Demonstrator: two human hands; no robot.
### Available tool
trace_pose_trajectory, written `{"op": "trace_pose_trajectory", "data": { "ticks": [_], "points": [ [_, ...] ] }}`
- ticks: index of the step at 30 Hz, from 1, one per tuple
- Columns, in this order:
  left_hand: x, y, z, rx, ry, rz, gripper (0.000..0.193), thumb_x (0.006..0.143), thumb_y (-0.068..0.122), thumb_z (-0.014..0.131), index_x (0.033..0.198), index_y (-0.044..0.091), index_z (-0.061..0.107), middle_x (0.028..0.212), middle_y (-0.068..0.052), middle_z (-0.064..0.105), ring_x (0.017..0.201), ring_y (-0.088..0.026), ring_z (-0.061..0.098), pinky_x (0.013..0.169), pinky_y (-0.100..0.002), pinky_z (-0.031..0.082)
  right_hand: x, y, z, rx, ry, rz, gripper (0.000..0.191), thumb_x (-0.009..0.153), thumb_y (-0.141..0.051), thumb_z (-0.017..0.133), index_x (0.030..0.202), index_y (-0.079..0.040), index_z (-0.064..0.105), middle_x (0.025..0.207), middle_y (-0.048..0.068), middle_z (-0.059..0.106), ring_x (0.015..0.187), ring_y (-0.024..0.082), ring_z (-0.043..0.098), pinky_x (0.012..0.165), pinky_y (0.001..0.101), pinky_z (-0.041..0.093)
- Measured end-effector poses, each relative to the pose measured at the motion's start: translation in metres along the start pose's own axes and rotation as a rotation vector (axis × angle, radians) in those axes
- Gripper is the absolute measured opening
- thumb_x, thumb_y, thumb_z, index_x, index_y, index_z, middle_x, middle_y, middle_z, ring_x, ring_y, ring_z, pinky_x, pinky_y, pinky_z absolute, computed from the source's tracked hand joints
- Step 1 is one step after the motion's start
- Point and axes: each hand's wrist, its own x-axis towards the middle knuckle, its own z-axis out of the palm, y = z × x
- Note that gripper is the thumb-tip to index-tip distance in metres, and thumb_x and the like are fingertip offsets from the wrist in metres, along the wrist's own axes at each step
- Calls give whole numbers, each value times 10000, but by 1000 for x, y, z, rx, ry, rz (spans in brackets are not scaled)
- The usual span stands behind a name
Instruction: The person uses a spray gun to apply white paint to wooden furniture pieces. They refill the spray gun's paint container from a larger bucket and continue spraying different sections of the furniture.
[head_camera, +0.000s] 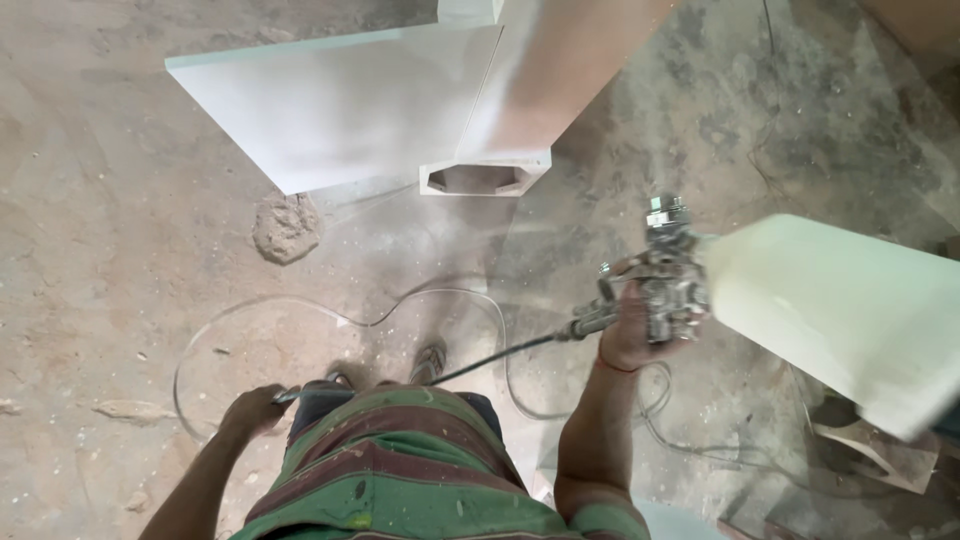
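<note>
Right hand (632, 335) has a full closed grip on the metal spray gun (668, 275) with its white cup (835, 310); left hand (255, 408) is closed round the air hose (300, 302) by the hip.

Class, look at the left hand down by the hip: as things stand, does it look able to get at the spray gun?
Probably yes. The left hand grips only the thin hose, and nothing lies between it and the spray gun, which the right hand holds.

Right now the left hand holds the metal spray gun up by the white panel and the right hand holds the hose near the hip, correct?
Swapped. In the head view the right hand holds the spray gun by the white panel; the left hand holds the hose.
</note>
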Motion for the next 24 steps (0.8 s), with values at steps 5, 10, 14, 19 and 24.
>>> {"op": "trace_pose_trajectory", "data": {
  "ticks": [5, 10, 14, 19, 24],
  "points": [
    [3, 8, 4, -6, 15, 53, 409, 991, 517, 494, 1105, 197, 721, 1081, -119, 775, 1045, -356, 718, 910, -477, 556, -3, 7, -12, -873, -194, -311, 672, 963, -387, 766, 1495, -93, 481, 1391, 173, 589, 1224, 338, 599, 957, 536, 569],
    [-5, -12, 12, 21, -42, -22, 368, 983, 481, 520, 1140, 216, 723, 1070, -125, 796, 1015, -342, 757, 904, -467, 578, -18, 55, -62, -424, 121, 69, 502, 1017, -393, 638, 1399, -85, 536, 1345, 142, 585, 1250, 306, 582, 1107, 488, 515],
    [-15, -32, 16, 61, -56, -72, 367, 998, 515, 561, 1154, 237, 741, 1094, -116, 787, 1046, -331, 735, 915, -463, 572, -38, 90, -80, -1308, 195, 147, 420, 912, -43, 771, 1279, -17, 570, 1161, 82, 667, 998, 160, 635, 833, 326, 544],
    [-12, -1, 21, -27, -211, 47, 374, 888, 337, 723, 1260, 343, 692, 1111, -24, 814, 995, -215, 778, 940, -390, 586, -43, 123, -83, -1310, 397, 359, 239, 924, 28, 739, 1146, 31, 652, 998, 65, 713, 825, 123, 656, 708, 287, 546],
    [10, 76, 31, -109, -306, 423, 283, 871, 342, 704, 1111, 230, 803, 1105, -68, 793, 1017, -252, 738, 914, -397, 565, -32, 136, -81, -1195, 420, 270, 278, 891, 35, 718, 1151, -16, 635, 959, 35, 705, 806, 120, 665, 727, 278, 560]
  ]
}}
